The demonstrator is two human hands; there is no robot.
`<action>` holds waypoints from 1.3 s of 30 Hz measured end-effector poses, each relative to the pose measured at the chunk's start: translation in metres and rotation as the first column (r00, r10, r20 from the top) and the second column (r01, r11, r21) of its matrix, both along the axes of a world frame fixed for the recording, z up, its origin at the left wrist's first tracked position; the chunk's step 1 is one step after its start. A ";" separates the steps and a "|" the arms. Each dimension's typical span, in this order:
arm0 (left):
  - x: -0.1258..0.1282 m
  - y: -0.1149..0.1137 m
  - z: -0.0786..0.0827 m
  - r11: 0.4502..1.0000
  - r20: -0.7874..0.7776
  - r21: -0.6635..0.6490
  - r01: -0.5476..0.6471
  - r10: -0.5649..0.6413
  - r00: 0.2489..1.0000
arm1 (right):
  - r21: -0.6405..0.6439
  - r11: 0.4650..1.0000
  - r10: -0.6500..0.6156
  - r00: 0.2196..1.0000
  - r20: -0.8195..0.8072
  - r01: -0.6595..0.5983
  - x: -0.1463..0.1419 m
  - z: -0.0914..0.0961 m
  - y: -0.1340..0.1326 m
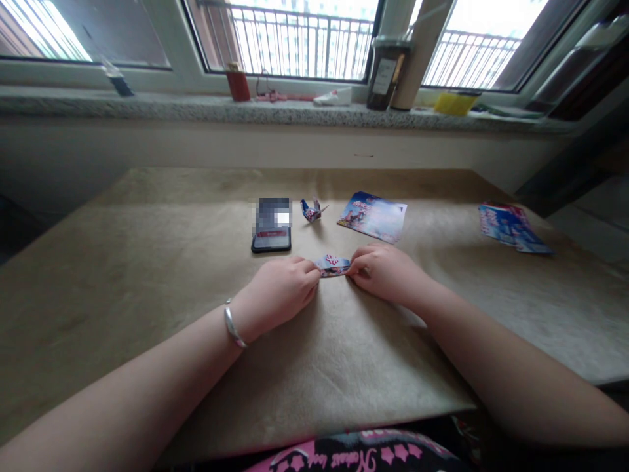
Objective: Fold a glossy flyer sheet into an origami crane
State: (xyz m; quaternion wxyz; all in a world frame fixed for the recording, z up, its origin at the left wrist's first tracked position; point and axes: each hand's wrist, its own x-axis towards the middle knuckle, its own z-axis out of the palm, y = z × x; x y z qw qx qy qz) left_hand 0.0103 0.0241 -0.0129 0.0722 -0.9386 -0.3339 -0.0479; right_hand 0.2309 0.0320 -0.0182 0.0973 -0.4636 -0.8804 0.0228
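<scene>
Between my two hands, low on the tabletop, lies a small folded piece of printed paper (pixel 334 264), blue with red-and-white marks. Its left end is pinched by my left hand (pixel 289 285), which wears a silver bangle at the wrist. The fingers of my right hand (pixel 383 270) are closed on the right end. Just beyond the hands stands a folded paper crane (pixel 312 211) in blue and pink print. A phone (pixel 272 226) lies to its left, its screen partly blurred. On the right, a printed paper sheet (pixel 376 216) lies flat, blue with pale pink.
More printed blue sheets (pixel 514 227) lie in a spread pile on the right of the tan table (pixel 196 229). Behind it, the stone windowsill (pixel 177 111) holds a red container (pixel 238 83), a dark lidded jar (pixel 384 75) and a yellow item (pixel 455 103).
</scene>
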 end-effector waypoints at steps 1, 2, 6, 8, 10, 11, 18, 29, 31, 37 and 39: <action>0.000 0.000 -0.001 1.000 0.005 0.000 -0.001 0.001 1.000 | -0.001 1.000 -0.002 1.000 0.006 0.002 0.001 0.000 0.000; 0.000 0.001 -0.001 1.000 0.010 -0.001 -0.002 0.002 1.000 | 0.009 1.000 0.001 1.000 0.026 -0.001 0.001 0.001 0.000; 0.001 0.002 -0.002 1.000 0.022 -0.010 -0.008 0.008 1.000 | 0.079 0.995 0.046 0.989 0.139 -0.058 0.000 0.005 -0.003; 0.002 0.002 -0.002 1.000 0.021 -0.014 -0.012 0.013 1.000 | 0.102 0.991 0.064 0.983 0.170 -0.082 -0.001 0.006 -0.004; 0.002 0.001 -0.002 1.000 0.024 -0.020 -0.016 0.017 1.000 | 0.121 0.986 0.088 0.980 0.181 -0.111 -0.002 0.005 -0.004; 0.003 0.002 -0.001 1.000 0.023 -0.022 -0.013 0.013 1.000 | 0.127 0.984 0.103 0.977 0.185 -0.127 -0.002 0.004 -0.004; 0.003 0.004 -0.005 0.999 0.009 0.017 0.035 -0.035 0.999 | 0.145 0.981 0.103 0.977 0.185 -0.131 -0.003 0.003 -0.005; 0.002 0.006 -0.005 0.997 0.018 0.004 0.075 -0.075 0.997 | 0.120 0.989 0.065 0.979 0.194 -0.089 -0.003 0.006 -0.005; 0.002 0.006 -0.004 0.997 0.012 -0.020 0.070 -0.069 0.998 | 0.119 0.989 0.056 0.977 0.204 -0.082 -0.002 0.007 -0.006; 0.001 0.007 -0.002 0.997 0.047 -0.020 0.073 -0.072 0.996 | 0.103 0.992 0.051 0.976 0.211 -0.074 0.001 0.008 -0.005; 0.000 0.007 -0.003 0.997 0.062 -0.026 0.072 -0.071 0.996 | 0.088 0.994 0.039 0.978 0.207 -0.058 0.002 0.009 -0.005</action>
